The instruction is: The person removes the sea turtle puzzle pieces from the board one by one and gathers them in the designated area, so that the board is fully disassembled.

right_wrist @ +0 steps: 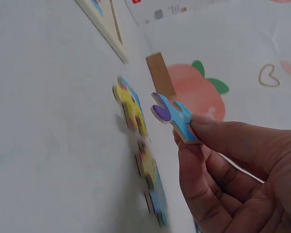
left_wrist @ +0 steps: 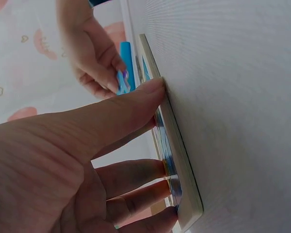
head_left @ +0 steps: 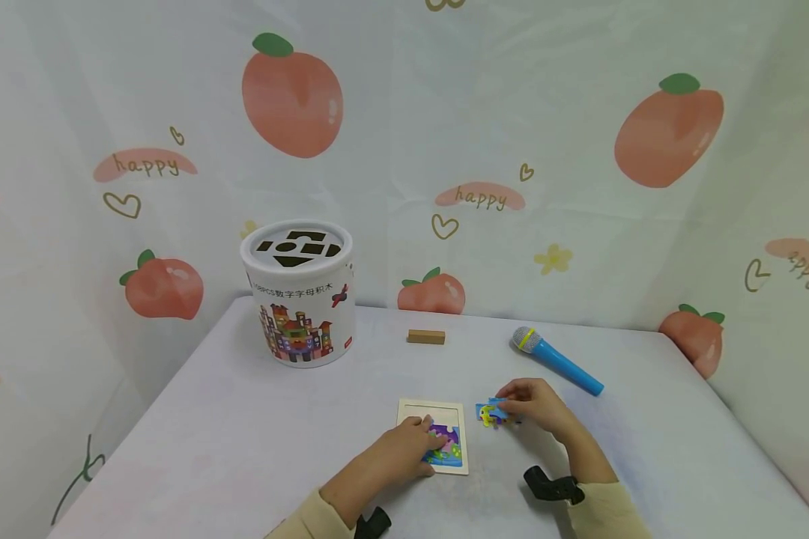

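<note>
My right hand (head_left: 535,404) pinches a jigsaw piece (right_wrist: 184,127), light blue with a purple patch, between thumb and fingers. Below and beside that piece, loose yellow and blue jigsaw pieces (right_wrist: 131,109) lie on the table. My left hand (head_left: 401,449) rests on a small wooden puzzle tray (head_left: 464,449), its fingertips touching the purple, green and blue pieces (head_left: 453,449) set inside. In the left wrist view the thumb (left_wrist: 153,90) is at the tray's edge. Part of the tray's picture is hidden under the left hand.
A blue toy microphone (head_left: 562,364) lies behind the right hand. A brown wooden block (head_left: 426,337) is farther back. At the back left stands a white lidded bucket (head_left: 303,299) with shaped holes in its top. A peach-print cloth (head_left: 391,150) hangs behind the table.
</note>
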Available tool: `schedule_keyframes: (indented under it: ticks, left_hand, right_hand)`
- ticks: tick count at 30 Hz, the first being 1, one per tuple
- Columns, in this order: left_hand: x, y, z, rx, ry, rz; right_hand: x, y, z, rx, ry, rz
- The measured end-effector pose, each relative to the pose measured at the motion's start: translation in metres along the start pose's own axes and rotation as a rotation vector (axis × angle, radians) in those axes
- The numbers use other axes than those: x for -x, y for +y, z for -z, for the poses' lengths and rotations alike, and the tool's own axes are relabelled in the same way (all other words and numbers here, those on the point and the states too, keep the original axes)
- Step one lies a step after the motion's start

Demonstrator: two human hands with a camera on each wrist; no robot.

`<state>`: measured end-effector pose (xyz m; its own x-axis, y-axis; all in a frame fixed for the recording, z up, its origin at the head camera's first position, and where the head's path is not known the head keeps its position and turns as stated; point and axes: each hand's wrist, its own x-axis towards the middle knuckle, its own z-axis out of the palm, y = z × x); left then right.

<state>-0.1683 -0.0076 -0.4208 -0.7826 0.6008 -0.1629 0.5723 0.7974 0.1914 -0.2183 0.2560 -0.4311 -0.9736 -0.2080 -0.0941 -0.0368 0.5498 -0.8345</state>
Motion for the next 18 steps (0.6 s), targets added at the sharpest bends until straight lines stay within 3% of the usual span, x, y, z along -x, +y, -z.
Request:
schedule_keyframes:
  ticks: [18]
  left_hand:
    - [0.0,-0.002,-0.002,0.008,-0.001,-0.001]
  right_hand:
    - [0.023,0.031,0.031,0.013,0.075,-0.09]
